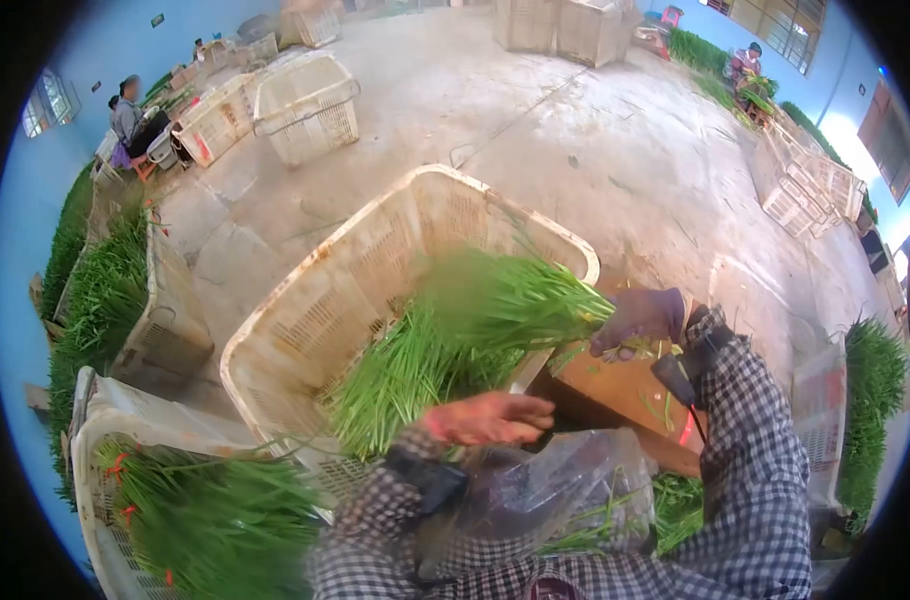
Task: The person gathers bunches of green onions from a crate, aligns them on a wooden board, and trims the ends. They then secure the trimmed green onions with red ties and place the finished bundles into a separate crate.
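Note:
My right hand (640, 322), in a dark purple glove, is closed round the base of a bunch of long green stalks (535, 305). The bunch's leafy end points left over a large white plastic crate (285, 325) and looks blurred. More green stalks (405, 380) lie inside that crate, below the bunch. Near the crate's front rim is my left hand (490, 417), in a reddish glove, with its fingers stretched out and nothing visible in them. Clear plastic sheeting (575, 480) covers my lap just below it.
A brown cardboard box (625, 400) stands beside my right forearm, with plant scraps on it. At lower left, another crate (100, 400) holds tied green bundles (205, 510). More crates line both walls. A seated person (130, 120) is at far left, another person (745, 65) at far right.

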A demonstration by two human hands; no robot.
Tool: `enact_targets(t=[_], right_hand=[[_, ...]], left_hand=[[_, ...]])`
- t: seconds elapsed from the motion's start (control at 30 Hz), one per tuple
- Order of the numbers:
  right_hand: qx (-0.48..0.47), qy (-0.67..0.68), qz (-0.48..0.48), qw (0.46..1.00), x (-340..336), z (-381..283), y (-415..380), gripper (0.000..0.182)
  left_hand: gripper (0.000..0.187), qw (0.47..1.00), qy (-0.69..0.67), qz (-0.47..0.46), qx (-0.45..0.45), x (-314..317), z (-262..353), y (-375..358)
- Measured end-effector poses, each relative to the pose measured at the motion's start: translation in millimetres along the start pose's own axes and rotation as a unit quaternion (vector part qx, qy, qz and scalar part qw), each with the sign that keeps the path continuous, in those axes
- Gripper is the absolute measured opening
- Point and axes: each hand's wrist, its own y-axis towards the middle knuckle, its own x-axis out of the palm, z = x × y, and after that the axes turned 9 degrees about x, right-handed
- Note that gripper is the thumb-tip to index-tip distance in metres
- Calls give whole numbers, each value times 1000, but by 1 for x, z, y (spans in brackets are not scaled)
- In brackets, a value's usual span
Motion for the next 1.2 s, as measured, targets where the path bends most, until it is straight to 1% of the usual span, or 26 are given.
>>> enact_targets(t=[0.03,0.07,0.13,0.2,0.27,0.3,0.33,0.4,0.43,0.5,0.53,0.57,0.6,0.63,0.67,0.73,0.8,0.83,0.9,0.93,0.97,1.0,1.07,1.1,1.17,1.2], right_hand=[[-12,11,18,1000,6,-3,-6,30],[-24,21,36,999,11,-6,-12,31],[12,131,39,991,32,-33,-47,33],[14,123,22,992,43,-29,-58,29],[44,163,-9,986,48,-13,-60,26],[21,179,-25,983,49,-4,-59,25],[-2,196,-42,980,50,6,-55,24],[-51,230,-78,969,53,20,-48,21],[-71,211,-54,973,54,23,-47,19],[-91,126,0,988,53,25,-32,27],[-100,85,28,991,49,30,-22,31],[-116,29,72,990,43,35,-10,48],[-184,57,100,976,41,43,-4,54],[-249,84,129,956,41,44,-3,60],[-311,111,157,931,41,44,-2,66],[-335,153,186,911,46,42,-4,76],[-356,138,274,883,57,54,10,73],[-310,224,221,897,55,21,-27,61],[-293,413,210,837,64,33,-9,52],[-285,498,202,794,65,38,1,47],[-294,515,221,774,62,40,7,36],[-308,540,234,748,62,40,12,33],[-333,588,260,690,66,36,12,27],[-331,578,287,688,67,34,5,18],[-346,544,401,651,68,33,5,16],[-348,576,407,618,72,39,-3,17]], left_hand=[[56,998,-52,-13,18,5,-11,16],[56,995,-70,-2,70,11,-13,36],[57,978,-109,17,176,18,-14,69],[58,956,136,136,221,-3,-25,87],[58,928,40,197,314,0,-9,96],[59,890,-178,195,371,7,0,94],[60,806,-388,185,406,13,12,91],[61,822,-350,197,404,5,31,89],[61,830,-329,203,403,-2,40,89],[59,883,-157,250,366,-11,58,94],[55,893,-65,276,349,-11,64,99],[52,896,32,301,326,-12,70,104],[48,889,123,323,300,-12,76,110],[45,883,151,317,311,-12,75,117],[41,874,207,335,286,-10,67,125],[33,845,316,365,229,-7,49,142],[32,824,286,404,277,21,37,169],[31,865,227,366,258,20,37,174],[33,875,246,327,260,25,38,171],[32,885,227,342,217,36,54,168],[31,894,206,357,174,47,70,165],[30,901,184,371,131,58,86,162],[28,902,145,359,190,44,68,165],[27,900,112,358,220,42,61,165],[24,891,34,357,278,49,58,165],[23,883,-10,355,306,54,58,165]])
